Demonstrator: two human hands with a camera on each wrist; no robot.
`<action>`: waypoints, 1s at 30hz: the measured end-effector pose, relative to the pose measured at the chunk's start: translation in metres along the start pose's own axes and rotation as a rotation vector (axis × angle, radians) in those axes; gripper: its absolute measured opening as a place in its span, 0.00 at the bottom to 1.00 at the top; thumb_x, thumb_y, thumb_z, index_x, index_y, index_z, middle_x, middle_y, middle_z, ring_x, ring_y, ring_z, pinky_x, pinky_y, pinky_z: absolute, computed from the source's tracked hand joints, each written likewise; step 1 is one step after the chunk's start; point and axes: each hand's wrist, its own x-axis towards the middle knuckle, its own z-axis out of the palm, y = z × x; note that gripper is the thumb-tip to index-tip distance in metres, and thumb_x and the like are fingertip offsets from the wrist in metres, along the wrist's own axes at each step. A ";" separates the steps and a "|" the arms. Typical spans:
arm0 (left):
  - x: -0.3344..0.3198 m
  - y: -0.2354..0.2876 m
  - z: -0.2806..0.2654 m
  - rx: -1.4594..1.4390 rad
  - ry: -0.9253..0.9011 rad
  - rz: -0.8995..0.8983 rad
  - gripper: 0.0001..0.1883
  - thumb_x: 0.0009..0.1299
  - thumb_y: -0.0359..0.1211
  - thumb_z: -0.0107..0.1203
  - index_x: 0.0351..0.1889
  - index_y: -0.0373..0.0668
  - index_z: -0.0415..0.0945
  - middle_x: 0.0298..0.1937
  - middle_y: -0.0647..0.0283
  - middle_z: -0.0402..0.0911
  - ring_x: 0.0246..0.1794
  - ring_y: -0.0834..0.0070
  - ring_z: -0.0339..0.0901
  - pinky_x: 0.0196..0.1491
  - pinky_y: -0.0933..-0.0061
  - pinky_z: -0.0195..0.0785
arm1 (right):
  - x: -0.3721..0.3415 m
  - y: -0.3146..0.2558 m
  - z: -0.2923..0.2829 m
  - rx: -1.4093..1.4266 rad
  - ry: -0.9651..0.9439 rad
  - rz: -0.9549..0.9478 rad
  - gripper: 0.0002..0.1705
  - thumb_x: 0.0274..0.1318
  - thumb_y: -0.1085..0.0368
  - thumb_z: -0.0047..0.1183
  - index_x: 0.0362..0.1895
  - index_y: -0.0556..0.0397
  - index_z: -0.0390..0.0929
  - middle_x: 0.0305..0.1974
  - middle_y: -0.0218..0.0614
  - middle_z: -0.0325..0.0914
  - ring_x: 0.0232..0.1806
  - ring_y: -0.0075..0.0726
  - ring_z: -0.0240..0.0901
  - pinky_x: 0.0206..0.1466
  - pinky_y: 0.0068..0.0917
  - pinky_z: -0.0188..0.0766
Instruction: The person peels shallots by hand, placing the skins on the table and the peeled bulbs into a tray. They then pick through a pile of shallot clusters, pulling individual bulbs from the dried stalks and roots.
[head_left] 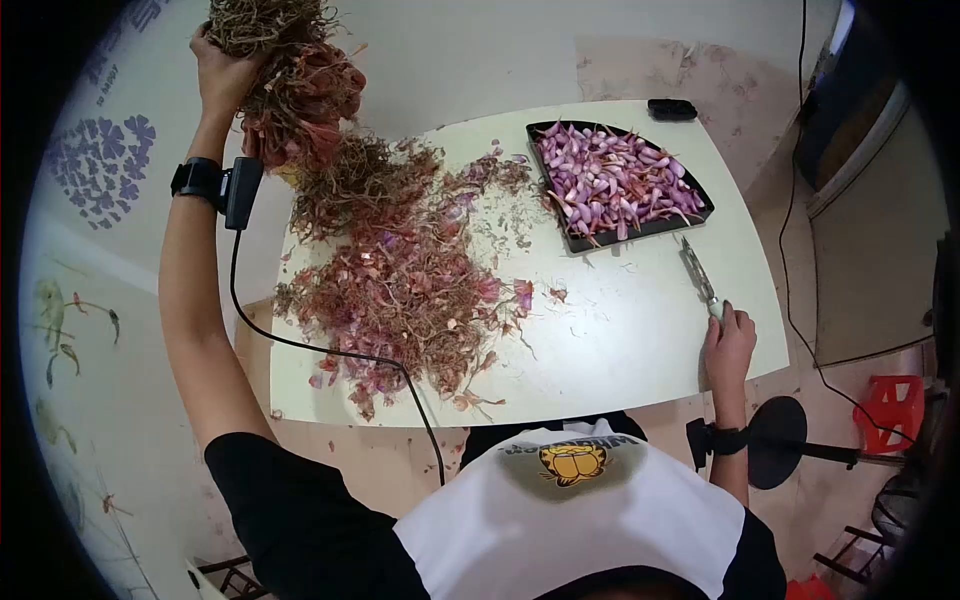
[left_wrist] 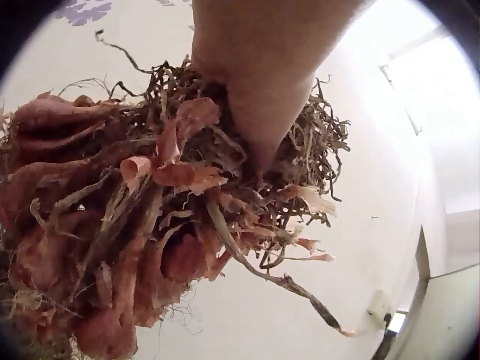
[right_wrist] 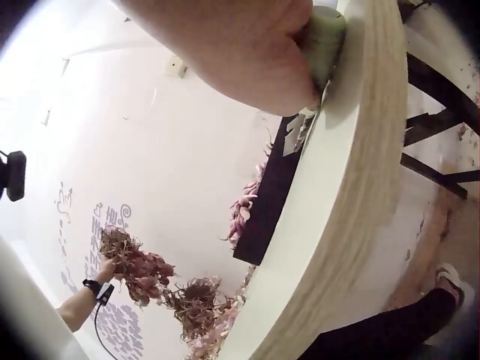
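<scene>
My left hand (head_left: 226, 76), raised at the upper left, grips a bunch of dried shallots (head_left: 305, 105) by its tangled dry stems. In the left wrist view, reddish-brown bulbs (left_wrist: 109, 322) hang from the bunch, and the fingertips are hidden in the stems. At the table's right side, my right hand (head_left: 732, 345) holds a knife (head_left: 697, 272) by its pale green handle (right_wrist: 324, 46). The blade lies low over the tabletop, its tip toward a black tray (head_left: 580, 243). Peeled purple shallots (head_left: 615, 180) fill that tray.
A pile of skins and dry scraps (head_left: 400, 300) covers the left part of the white table (head_left: 620, 330). Dry stems (head_left: 365, 185) are heaped behind it. A small black object (head_left: 671, 110) lies at the back edge. A red stool (head_left: 888, 410) stands on the floor at right.
</scene>
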 end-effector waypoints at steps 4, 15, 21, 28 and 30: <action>-0.028 0.032 0.007 -0.087 -0.064 -0.132 0.46 0.56 0.38 0.63 0.58 0.32 0.37 0.51 0.47 0.68 0.52 0.63 0.70 0.53 0.68 0.64 | 0.013 -0.043 -0.036 0.125 0.055 -0.169 0.36 0.48 0.64 0.54 0.60 0.59 0.55 0.46 0.53 0.66 0.48 0.51 0.64 0.54 0.38 0.58; -0.076 0.080 0.034 -0.435 -0.079 -0.190 0.45 0.54 0.35 0.64 0.57 0.32 0.38 0.50 0.52 0.70 0.50 0.68 0.70 0.53 0.73 0.62 | 0.127 -0.233 -0.024 0.921 -0.503 -0.628 0.55 0.42 0.56 0.61 0.61 0.52 0.30 0.59 0.55 0.51 0.61 0.53 0.53 0.58 0.41 0.60; -0.090 0.100 0.038 -0.871 -0.121 -0.249 0.45 0.52 0.29 0.64 0.60 0.39 0.40 0.54 0.53 0.65 0.53 0.68 0.66 0.55 0.71 0.62 | 0.153 -0.277 -0.003 0.960 -0.412 -0.719 0.58 0.37 0.46 0.62 0.60 0.58 0.34 0.57 0.62 0.52 0.62 0.59 0.51 0.62 0.43 0.53; -0.097 0.113 0.052 -0.828 -0.092 -0.239 0.45 0.52 0.29 0.65 0.59 0.37 0.40 0.52 0.54 0.66 0.52 0.69 0.67 0.54 0.71 0.62 | 0.116 -0.318 -0.016 0.886 0.156 -0.756 0.43 0.38 0.50 0.57 0.54 0.61 0.55 0.49 0.55 0.60 0.51 0.56 0.58 0.53 0.45 0.57; -0.098 0.108 0.059 -0.865 -0.082 -0.336 0.44 0.52 0.29 0.65 0.58 0.37 0.41 0.51 0.55 0.68 0.50 0.70 0.68 0.53 0.71 0.63 | 0.109 -0.323 -0.011 0.840 0.147 -0.734 0.43 0.36 0.50 0.57 0.55 0.61 0.56 0.49 0.54 0.60 0.52 0.54 0.57 0.51 0.44 0.58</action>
